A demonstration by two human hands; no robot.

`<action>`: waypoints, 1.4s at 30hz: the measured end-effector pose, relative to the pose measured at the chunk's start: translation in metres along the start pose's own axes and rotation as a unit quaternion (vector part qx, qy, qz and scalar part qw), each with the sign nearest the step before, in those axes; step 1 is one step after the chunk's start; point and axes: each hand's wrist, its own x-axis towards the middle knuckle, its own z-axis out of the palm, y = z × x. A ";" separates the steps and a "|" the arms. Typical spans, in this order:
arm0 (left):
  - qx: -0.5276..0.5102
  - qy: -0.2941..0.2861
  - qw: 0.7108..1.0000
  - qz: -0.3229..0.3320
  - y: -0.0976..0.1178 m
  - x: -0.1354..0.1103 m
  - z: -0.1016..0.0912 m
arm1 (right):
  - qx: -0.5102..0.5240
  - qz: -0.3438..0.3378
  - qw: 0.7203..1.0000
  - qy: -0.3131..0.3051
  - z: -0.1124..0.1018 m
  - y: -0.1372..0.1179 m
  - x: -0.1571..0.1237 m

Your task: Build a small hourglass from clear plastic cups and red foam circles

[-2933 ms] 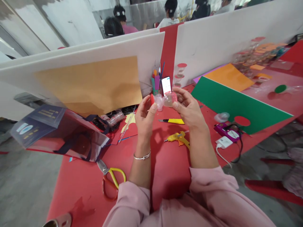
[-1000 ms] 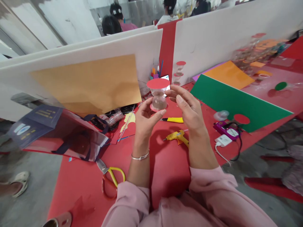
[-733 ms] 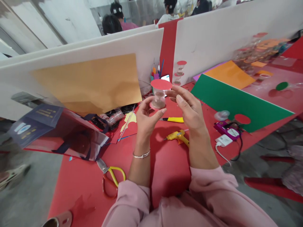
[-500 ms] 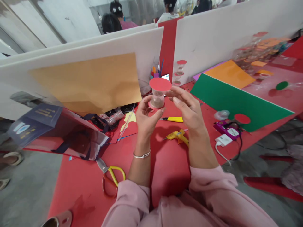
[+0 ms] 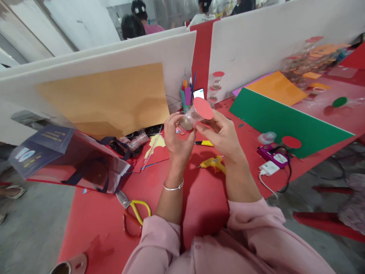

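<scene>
At the far left of the red table (image 5: pixel 199 205) a dark blue glossy paper bag (image 5: pixel 68 160) lies on its side, its mouth turned toward the middle, and behind it a tan sheet of card (image 5: pixel 108 99) leans against the white foam partition (image 5: pixel 85 68). In front of the bag, a pair of yellow-handled scissors (image 5: pixel 134 211) rests flat on the table. Further right, the left hand (image 5: pixel 178 140), a thin silver bangle (image 5: pixel 173 186) on its wrist, is raised above the table with its fingers curled around the lower end of a small clear plastic hourglass with red round end caps (image 5: pixel 194 116). The hourglass is tilted, its upper red cap leaning to the right and facing the camera, with brownish sand in the bulb nearest the left hand. The right hand (image 5: pixel 222 135) meets it from the other side, thumb and fingertips pressed against the upper bulb just under the red cap, so both hands grip the same piece in the air above the table. Below the hands lie a yellow utility knife (image 5: pixel 205 143) and a yellow glue gun (image 5: pixel 213 164), near each other. Behind, a pen holder with coloured pens (image 5: pixel 186 95) stands beside a lit phone (image 5: pixel 199 93). To the right, a large green sheet of card (image 5: pixel 282 121) lies flat, a purple power strip (image 5: pixel 272 156) in front of it.
</scene>
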 end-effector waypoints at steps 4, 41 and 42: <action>0.026 0.015 0.998 0.047 0.000 0.001 -0.001 | -0.005 -0.012 1.000 0.008 0.000 0.003 0.000; -0.061 -0.165 0.948 -0.263 0.010 -0.151 -0.093 | -0.172 0.078 0.944 -0.271 -0.025 -0.014 -0.097; -0.087 -0.178 0.937 -0.286 0.010 -0.155 -0.097 | -0.166 0.097 0.944 -0.268 -0.028 -0.011 -0.104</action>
